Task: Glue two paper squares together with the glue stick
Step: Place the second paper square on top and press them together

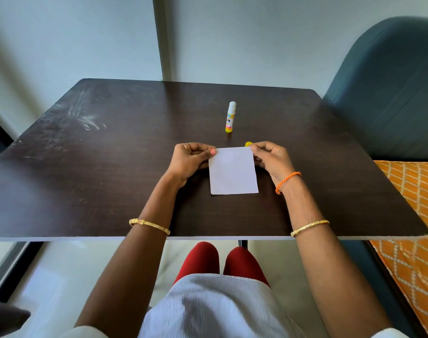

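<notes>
So the white paper square (233, 170) is lying flat on the dark worktop (98, 167), right in front of you, and you've got both far corners pinched: your left hand (189, 159) on the far-left corner, your right hand (271, 157) on the far-right. Can't tell if it's one sheet or two stacked. The glue stick (230, 117) stands upright, uncapped, just beyond, with its yellow cap (248, 144) peeking out behind your right fingers.

Dark brown scuffed wooden tabletop (110, 167) at centre. Pale grey-white wall (61, 40) at twelve o'clock. Dark teal upholstered chair (390, 93) at two o'clock. Orange lattice-patterned fabric (410, 240) at four o'clock.
</notes>
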